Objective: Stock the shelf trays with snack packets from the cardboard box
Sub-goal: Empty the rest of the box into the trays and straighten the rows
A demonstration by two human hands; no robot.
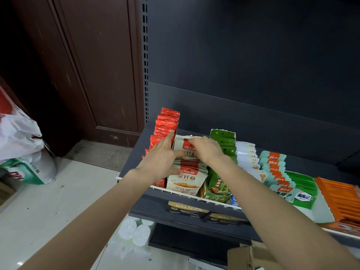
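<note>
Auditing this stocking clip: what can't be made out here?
Head view only:
- cardboard box: cut off by bottom edge; contents unseen.
- cream packets: middle of row covered by left hand and right hand.
- orange packets: cut by right edge.

Two bare forearms reach into view from the lower edge, uncovered from as far up as the picture shows down to the wrists; no sleeve edge is visible on either. The slim left hand (162, 159) and right hand (206, 148) wear nothing visible: bare fingers, bare wrists. The fingernails look short and unpainted where they show.
</note>
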